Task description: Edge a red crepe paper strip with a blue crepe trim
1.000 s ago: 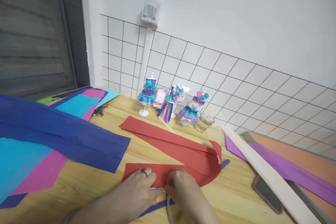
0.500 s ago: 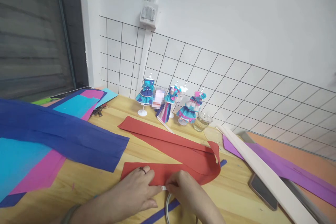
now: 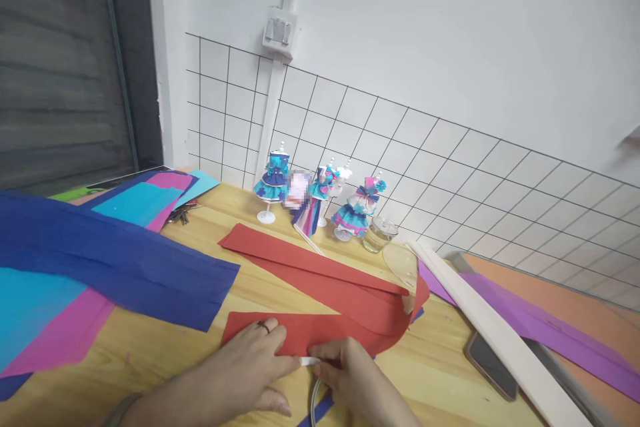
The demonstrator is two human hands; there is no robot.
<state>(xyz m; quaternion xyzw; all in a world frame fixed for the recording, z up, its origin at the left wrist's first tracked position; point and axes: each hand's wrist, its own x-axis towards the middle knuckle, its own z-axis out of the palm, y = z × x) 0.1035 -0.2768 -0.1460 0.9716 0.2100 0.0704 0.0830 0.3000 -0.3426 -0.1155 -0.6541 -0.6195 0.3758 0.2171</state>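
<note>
Pinching wht strip (image 3: 308, 361), R fingers (image 3: 327, 350), L fingers (image 3: 274, 337) on red sheet (image 3: 320, 328)

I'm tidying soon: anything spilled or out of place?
No spill shows; the glass stands upright. Perhaps odd: the phone lies partly hidden under the pale strip, and the red paper curls up at its right end.

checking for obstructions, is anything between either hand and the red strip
Nothing visible separates the left hand from the red strip: its fingers lie on the strip's near part. The right hand is at the near edge, with a small white piece at its fingertips, beside the strip rather than blocking it.
</note>
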